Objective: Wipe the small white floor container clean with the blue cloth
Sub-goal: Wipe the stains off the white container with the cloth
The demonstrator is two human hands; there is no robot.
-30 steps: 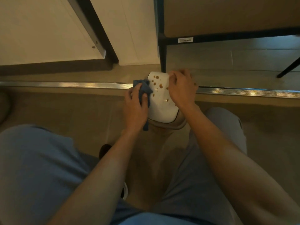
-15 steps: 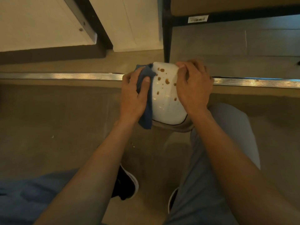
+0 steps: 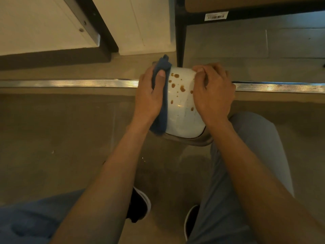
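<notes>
We are crouched over the container [image 3: 182,110], which sits on the floor [image 3: 61,138] right at a metal strip [image 3: 70,83] that runs left to right. Its white top faces up and carries brown spots [image 3: 182,88], thickest toward the far end, with a few smaller ones nearer us.

Our left hand [image 3: 149,95] holds the cloth [image 3: 162,110] against the container's left side. The thumb lies along the cloth and presses it to the white edge, while the fingers curl round the far side of the cloth. A bunched end of the cloth sticks up past the fingertips at the far left corner, and the rest hangs down along the left edge to the near corner.

Our right hand [image 3: 212,95] grips the container's right side, fingers bent over the far right edge and the palm lying on the top.

Beyond the strip stands a dark leg [image 3: 180,43], with a barcode label [image 3: 216,15] on the frame above it. Near us, two dark shoes [image 3: 139,206] rest on the floor.
</notes>
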